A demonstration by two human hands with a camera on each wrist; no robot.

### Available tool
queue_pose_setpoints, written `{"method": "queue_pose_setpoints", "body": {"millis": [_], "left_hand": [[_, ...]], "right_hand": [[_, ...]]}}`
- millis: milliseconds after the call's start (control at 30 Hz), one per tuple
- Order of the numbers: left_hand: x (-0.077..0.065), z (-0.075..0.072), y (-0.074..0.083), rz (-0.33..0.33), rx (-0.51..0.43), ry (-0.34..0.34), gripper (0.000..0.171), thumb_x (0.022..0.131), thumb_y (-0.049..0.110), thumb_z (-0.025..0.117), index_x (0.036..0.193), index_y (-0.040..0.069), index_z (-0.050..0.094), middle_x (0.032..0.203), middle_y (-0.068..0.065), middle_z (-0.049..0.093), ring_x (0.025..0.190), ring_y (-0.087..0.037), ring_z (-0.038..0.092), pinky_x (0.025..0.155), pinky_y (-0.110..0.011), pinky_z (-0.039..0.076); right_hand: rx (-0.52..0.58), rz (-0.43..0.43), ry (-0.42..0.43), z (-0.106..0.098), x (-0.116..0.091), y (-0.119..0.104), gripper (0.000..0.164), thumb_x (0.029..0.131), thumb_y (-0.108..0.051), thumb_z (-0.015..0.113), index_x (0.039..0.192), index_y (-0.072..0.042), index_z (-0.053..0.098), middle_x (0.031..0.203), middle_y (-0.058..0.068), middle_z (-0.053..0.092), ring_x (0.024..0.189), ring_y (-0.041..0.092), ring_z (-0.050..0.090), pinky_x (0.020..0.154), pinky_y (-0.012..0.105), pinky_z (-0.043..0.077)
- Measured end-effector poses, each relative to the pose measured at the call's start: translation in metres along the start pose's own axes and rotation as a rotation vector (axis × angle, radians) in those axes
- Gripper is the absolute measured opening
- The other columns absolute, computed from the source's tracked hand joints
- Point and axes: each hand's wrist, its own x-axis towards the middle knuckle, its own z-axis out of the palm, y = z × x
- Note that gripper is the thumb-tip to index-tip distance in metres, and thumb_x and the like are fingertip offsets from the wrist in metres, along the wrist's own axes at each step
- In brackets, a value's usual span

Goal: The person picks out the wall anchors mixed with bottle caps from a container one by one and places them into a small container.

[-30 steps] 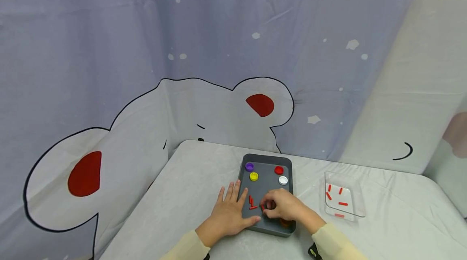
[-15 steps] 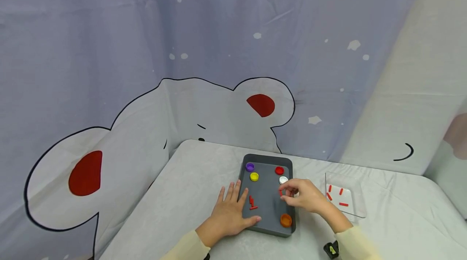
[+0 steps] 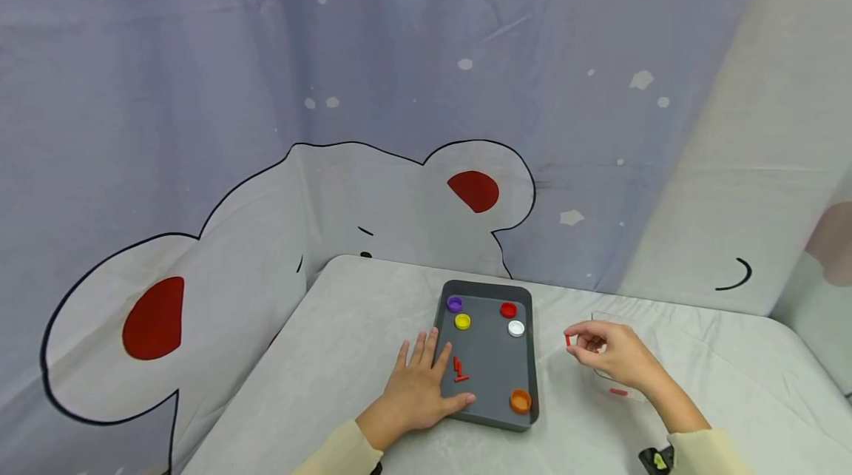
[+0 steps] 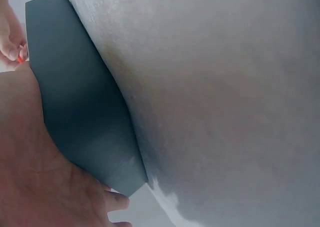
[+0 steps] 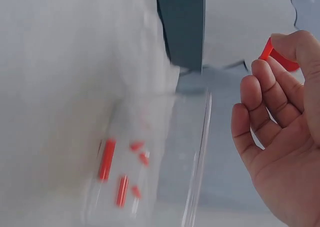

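Well, R hand (image 3: 612,353) has a red stick (image 3: 568,340) in a near-closed pinch, betw. tray (image 3: 489,360) & box (image 5: 201,152), lower right of head view; L hand (image 3: 418,390), fingers spread, holds nothing, at tray's left edge. Prob. risk: tiny contact, so stick could slip & roll.

Head view: illumination is bright, even and diffuse, source outside the frame. The lavender-grey and white printed fabric backdrop (image 3: 373,53) shows soft shading along its folds at upper left. A faint, soft-edged shadow falls on the white cloth-covered table (image 3: 373,327) at lower right.

Left wrist view: dimmer, hazy, low in contrast; the dark grey rectangular tray (image 4: 75,97) carries a weak sheen.

Right wrist view: white glare streaks the rim of the clear plastic rectangular box (image 5: 199,157). Short red cylindrical sticks (image 5: 107,159) at lower left are blurred; the bare right hand (image 5: 290,147) at right is sharper.
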Motion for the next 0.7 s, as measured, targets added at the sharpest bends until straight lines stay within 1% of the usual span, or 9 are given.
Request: {"method": "queue_pose_setpoints", "body": {"millis": [67,233,367,500,700], "left_hand": [[0.0,0.0,0.0,0.001,0.002,-0.003,0.102,0.088,0.085,0.037,0.161,0.013,0.03,0.17,-0.016,0.008,0.156,-0.037,0.008,0.122,-0.06,0.006],[0.003,0.004,-0.002,0.004,-0.004,0.002,0.101,0.089,0.083,0.04,0.16,0.012,0.031,0.17,-0.016,0.008,0.156,-0.038,0.008,0.122,-0.061,0.005],[0.004,0.006,-0.003,0.007,0.002,0.011,0.1,0.089,0.082,0.041,0.16,0.013,0.031,0.17,-0.016,0.009,0.156,-0.038,0.009,0.122,-0.061,0.006],[0.003,0.005,-0.003,0.006,0.001,0.005,0.1,0.089,0.082,0.041,0.161,0.013,0.03,0.17,-0.016,0.008,0.156,-0.038,0.008,0.122,-0.06,0.005],[0.002,0.0,0.0,0.005,-0.01,-0.002,0.1,0.089,0.082,0.041,0.161,0.013,0.031,0.17,-0.016,0.008,0.156,-0.037,0.008,0.122,-0.06,0.006]], "right_hand": [[-0.011,0.019,0.018,-0.007,-0.005,0.005,0.019,0.085,-0.006,0.077,0.102,-0.012,0.076,0.074,-0.017,0.062,0.069,0.0,0.059,0.062,0.024,0.049],[-0.026,0.085,0.046,-0.023,-0.017,0.015,0.02,0.086,-0.007,0.077,0.106,-0.009,0.076,0.077,-0.016,0.064,0.071,-0.001,0.06,0.061,0.023,0.048],[-0.064,0.118,0.074,-0.033,-0.025,0.022,0.022,0.085,-0.008,0.078,0.106,-0.007,0.076,0.076,-0.016,0.063,0.071,-0.002,0.06,0.062,0.022,0.048],[-0.098,0.138,0.094,-0.041,-0.032,0.03,0.021,0.085,-0.01,0.079,0.106,-0.008,0.076,0.076,-0.017,0.063,0.07,-0.003,0.06,0.062,0.021,0.049],[-0.11,0.156,0.12,-0.048,-0.041,0.044,0.02,0.086,-0.009,0.078,0.105,-0.007,0.076,0.076,-0.015,0.063,0.07,-0.003,0.059,0.062,0.019,0.048]]}}
